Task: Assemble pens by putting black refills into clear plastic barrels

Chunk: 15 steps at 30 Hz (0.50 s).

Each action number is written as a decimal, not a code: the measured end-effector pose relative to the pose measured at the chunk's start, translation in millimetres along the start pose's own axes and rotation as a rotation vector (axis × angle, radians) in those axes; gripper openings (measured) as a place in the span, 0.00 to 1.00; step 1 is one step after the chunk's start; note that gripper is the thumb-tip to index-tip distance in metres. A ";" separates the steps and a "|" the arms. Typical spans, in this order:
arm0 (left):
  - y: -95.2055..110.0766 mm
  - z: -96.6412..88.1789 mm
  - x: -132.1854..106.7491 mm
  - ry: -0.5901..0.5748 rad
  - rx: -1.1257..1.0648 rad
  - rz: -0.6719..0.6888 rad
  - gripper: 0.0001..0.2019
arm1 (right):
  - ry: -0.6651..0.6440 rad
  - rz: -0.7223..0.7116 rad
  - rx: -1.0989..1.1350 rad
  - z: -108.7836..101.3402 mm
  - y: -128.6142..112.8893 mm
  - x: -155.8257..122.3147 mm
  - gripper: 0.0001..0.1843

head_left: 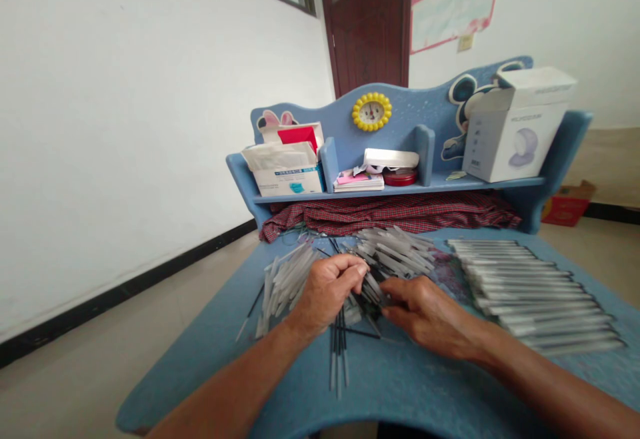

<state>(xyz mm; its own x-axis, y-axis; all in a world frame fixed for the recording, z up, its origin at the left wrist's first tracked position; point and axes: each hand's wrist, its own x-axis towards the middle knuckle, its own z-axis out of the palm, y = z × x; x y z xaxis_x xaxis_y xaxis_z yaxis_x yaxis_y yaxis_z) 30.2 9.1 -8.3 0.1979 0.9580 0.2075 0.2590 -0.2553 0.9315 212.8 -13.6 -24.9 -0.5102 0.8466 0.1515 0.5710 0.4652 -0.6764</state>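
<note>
My left hand (327,290) and my right hand (425,312) meet over the middle of a blue desk (400,386). Both have their fingers curled together, pinching into a loose heap of clear plastic pen tubes (395,256) and thin dark refills (340,349). What exactly each hand pinches is too small to name. A second loose pile of tubes (283,282) lies just left of my left hand. To the right, assembled tubes (535,296) lie in a neat side-by-side row.
A blue shelf (400,189) stands at the desk's back, bearing a white box (515,132), a yellow clock (371,112), a mask box (287,172) and papers. A red checked cloth (390,212) lies under it. A dark door (370,26) is behind.
</note>
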 end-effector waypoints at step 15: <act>3.0 1.5 1.6 -0.012 -0.171 -0.075 0.10 | -0.034 -0.013 0.024 -4.9 -2.1 0.3 0.06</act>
<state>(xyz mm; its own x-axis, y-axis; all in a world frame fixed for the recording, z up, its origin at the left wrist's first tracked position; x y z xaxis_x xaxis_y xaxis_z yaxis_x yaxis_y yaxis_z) 32.7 9.7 -5.7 0.1954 0.9717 0.1329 0.1091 -0.1562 0.9817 214.6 -13.1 -19.9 -0.5388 0.8313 0.1362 0.5489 0.4691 -0.6918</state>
